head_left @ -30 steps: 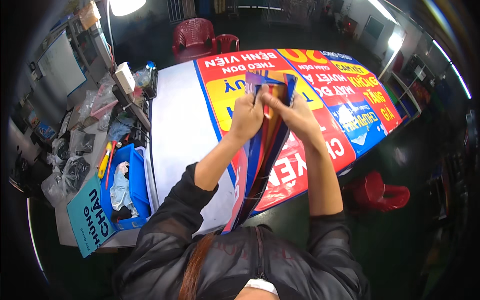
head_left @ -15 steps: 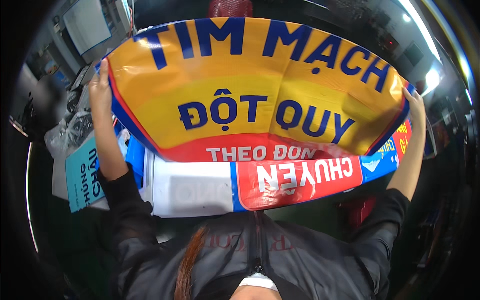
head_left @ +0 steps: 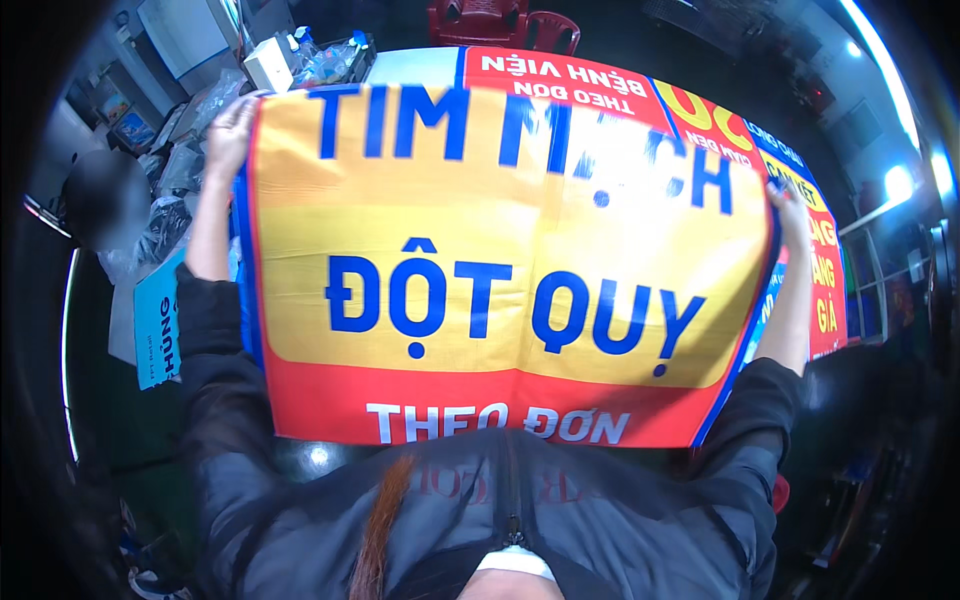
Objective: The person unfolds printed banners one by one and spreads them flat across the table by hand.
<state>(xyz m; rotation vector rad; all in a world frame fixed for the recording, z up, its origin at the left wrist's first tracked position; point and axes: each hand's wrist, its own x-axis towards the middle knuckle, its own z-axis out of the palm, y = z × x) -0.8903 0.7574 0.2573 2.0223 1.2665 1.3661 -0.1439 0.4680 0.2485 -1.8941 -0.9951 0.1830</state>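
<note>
A large printed banner [head_left: 440, 215] in orange-yellow and red, with blue borders and big blue lettering, is stretched between my hands. My left hand [head_left: 231, 135] grips its far left edge. The far right edge is pinched in my right hand [head_left: 790, 212]. Toward my chest hangs the banner's red lower band, with white letters. Under and beyond it lie other printed sheets [head_left: 560, 75] in red, blue and yellow, partly covered by the held banner. The tips of my fingers are partly hidden at both edges.
To the left are clear and dark plastic bags [head_left: 178, 200] and a teal printed sheet [head_left: 160, 320]. A white box [head_left: 268, 66] and a dark crate [head_left: 345, 62] of wrapped items stand at the far left. Red plastic chairs [head_left: 478, 22] stand beyond the table.
The banner has come down and toward me, from tilted and bowed to flatter, with its red band now near my chest. The sheets, box and crate beyond it have come into view.
</note>
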